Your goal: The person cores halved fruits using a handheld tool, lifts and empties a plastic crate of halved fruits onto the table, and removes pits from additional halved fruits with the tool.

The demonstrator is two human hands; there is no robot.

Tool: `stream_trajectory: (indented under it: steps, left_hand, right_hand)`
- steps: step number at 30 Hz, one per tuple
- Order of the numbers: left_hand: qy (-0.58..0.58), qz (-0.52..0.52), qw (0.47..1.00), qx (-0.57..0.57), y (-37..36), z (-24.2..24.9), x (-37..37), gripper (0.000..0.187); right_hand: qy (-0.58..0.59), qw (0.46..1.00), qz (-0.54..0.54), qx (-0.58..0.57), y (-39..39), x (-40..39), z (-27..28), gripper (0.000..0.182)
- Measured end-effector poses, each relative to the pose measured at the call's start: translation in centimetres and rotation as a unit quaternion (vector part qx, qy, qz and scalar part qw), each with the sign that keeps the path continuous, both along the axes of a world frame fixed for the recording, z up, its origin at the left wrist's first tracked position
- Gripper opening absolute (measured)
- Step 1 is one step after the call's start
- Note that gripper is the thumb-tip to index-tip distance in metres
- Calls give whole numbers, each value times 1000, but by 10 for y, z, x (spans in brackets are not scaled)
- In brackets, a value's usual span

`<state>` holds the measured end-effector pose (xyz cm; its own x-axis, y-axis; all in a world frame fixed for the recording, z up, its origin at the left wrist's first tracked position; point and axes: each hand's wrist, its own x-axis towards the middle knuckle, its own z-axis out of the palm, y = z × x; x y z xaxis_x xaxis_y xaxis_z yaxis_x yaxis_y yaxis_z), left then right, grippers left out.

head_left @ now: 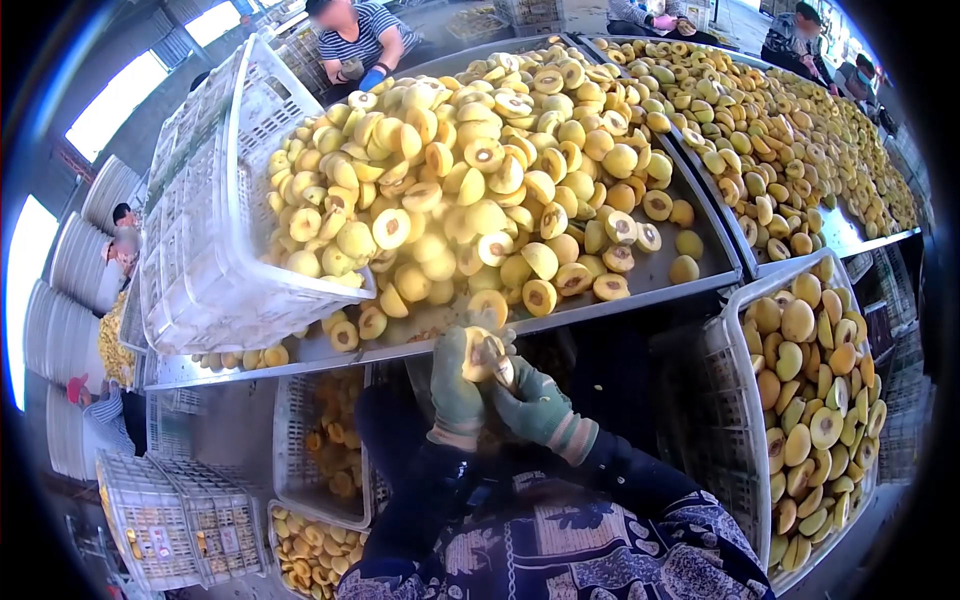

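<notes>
My left hand [452, 392], in a green work glove, is closed around a halved yellow peach [474, 358] just over the near edge of the table. My right hand [540, 402], gloved likewise, is closed on a small metal tool [499, 366] whose tip meets the cut face of that peach half. The tool's exact shape is hard to make out. Beyond my hands lies a big heap of peach halves [480, 155], several with brown pits or pit hollows facing up.
A white plastic crate [200, 270] lies tipped at the left of the metal table [700, 283]. Crates of peach halves stand at my right [735, 400] and lower left [284, 440]. A co-worker [362, 45] sits across the table; other people work farther off.
</notes>
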<state>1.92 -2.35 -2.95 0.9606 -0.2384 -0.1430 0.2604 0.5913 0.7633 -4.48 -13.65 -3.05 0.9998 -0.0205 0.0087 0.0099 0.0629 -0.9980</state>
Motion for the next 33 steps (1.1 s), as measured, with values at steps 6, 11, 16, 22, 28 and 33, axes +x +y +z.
stream_trajectory:
  steps: [6,11,16,22,28,33]
  left_hand:
    - [-102,94,987,76,-16,21,-19,38]
    - [-63,92,990,82,-6,27,-24,30]
    - [-16,29,994,100,5,23,-24,31]
    - [69,-40,991,106,7,34,-19,28]
    - [130,-39,986,98,3,32,-23,28]
    - [92,41,988,115,-1,14,-31,31]
  right_hand:
    - [-2,989,1,-145,-1,-7,5,26]
    - [-20,986,60,-154,1,-6,-9,22]
    - [26,974,151,-165,-9,-12,-9,37]
    - [119,956,249,-99,-28,-10,9,44]
    - [320,896,306,42,-38,-12,44,30]
    - [336,790,364,362,-31,-17,19,29]
